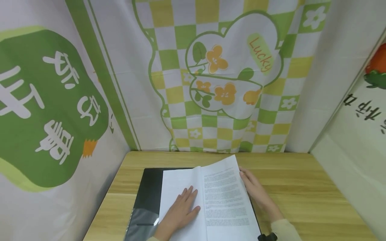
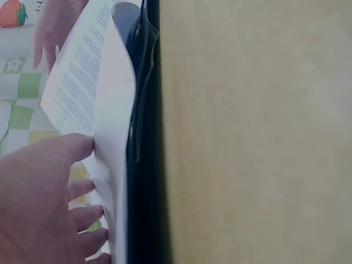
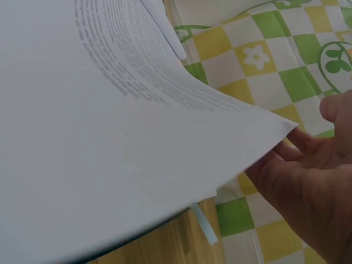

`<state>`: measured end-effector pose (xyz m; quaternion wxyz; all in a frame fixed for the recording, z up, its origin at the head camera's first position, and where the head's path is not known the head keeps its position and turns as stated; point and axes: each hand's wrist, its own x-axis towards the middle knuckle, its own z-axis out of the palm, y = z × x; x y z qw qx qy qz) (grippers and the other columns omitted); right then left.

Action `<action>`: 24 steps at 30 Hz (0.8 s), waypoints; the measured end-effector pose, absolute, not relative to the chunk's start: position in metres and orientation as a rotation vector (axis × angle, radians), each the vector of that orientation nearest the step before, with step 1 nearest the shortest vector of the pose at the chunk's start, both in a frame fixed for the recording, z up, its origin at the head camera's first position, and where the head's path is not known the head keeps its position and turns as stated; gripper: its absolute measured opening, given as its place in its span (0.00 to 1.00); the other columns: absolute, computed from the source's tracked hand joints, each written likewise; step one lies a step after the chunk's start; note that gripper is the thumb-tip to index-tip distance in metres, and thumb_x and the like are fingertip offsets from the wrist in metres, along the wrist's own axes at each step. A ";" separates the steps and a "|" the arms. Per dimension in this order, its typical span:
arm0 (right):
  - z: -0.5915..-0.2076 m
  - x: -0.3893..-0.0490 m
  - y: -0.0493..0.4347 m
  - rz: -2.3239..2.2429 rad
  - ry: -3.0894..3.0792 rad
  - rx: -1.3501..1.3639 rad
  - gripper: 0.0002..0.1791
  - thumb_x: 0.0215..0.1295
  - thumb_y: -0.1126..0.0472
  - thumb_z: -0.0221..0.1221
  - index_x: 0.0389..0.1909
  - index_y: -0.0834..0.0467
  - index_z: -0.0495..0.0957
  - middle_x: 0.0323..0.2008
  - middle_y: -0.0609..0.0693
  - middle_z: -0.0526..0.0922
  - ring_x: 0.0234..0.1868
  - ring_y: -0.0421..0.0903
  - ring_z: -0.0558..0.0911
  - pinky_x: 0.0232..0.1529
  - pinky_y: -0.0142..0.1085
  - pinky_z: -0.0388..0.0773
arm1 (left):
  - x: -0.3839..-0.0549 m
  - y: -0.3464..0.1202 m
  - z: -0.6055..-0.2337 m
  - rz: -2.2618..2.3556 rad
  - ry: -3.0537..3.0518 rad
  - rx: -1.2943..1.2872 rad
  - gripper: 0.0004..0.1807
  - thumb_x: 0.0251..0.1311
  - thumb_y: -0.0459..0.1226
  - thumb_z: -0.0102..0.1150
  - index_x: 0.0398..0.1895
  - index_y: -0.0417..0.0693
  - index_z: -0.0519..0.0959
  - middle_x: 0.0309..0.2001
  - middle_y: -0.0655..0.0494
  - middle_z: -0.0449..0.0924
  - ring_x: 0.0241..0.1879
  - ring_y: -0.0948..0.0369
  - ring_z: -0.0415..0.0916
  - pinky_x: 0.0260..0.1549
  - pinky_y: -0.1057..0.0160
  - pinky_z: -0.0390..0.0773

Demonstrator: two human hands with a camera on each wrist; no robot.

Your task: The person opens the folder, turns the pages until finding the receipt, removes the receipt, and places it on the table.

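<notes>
A booklet of white printed sheets lies open on a black folder (image 1: 146, 197). My left hand (image 1: 180, 211) rests with fingers spread on the blank left page (image 1: 176, 180). The right page (image 1: 224, 197) carries lines of small print, and its far corner is lifted. At that page's right edge is my right hand (image 1: 256, 190). In the right wrist view, the fingers of my right hand (image 3: 302, 176) reach behind the raised page (image 3: 165, 148), while the thumb stands apart from the paper. Those fingertips are partly hidden by the page.
A pale blue strip (image 3: 204, 224) sticks out below the pages in the right wrist view. The wooden table (image 1: 301, 194) extends on both sides of the folder. Behind it hangs a checked green and yellow cloth (image 1: 211, 130), with printed side cloths (image 1: 120, 100) left and right.
</notes>
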<state>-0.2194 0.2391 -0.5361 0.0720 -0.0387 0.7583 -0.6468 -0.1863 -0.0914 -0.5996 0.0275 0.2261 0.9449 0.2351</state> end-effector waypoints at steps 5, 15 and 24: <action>-0.533 -0.215 0.238 -1.950 2.210 -0.139 0.31 0.88 0.42 0.37 0.81 0.54 0.59 0.63 0.68 0.77 0.56 0.62 0.83 0.45 0.49 0.86 | -0.180 -0.099 -0.599 0.754 2.882 0.676 0.37 0.79 0.56 0.48 0.81 0.45 0.64 0.82 0.43 0.58 0.80 0.41 0.55 0.74 0.35 0.60; -0.525 -0.205 0.238 -1.888 2.193 -0.221 0.31 0.88 0.43 0.39 0.82 0.54 0.60 0.74 0.70 0.66 0.69 0.69 0.74 0.58 0.57 0.82 | -0.179 -0.103 -0.592 0.779 2.876 0.695 0.38 0.78 0.57 0.49 0.81 0.44 0.65 0.81 0.41 0.59 0.80 0.41 0.55 0.74 0.34 0.59; -0.530 -0.206 0.228 -1.947 2.132 -0.219 0.30 0.88 0.46 0.41 0.82 0.55 0.59 0.77 0.70 0.61 0.70 0.71 0.72 0.57 0.55 0.83 | -0.177 -0.104 -0.596 0.798 2.848 0.691 0.38 0.79 0.58 0.49 0.80 0.44 0.65 0.81 0.41 0.59 0.80 0.39 0.56 0.73 0.32 0.60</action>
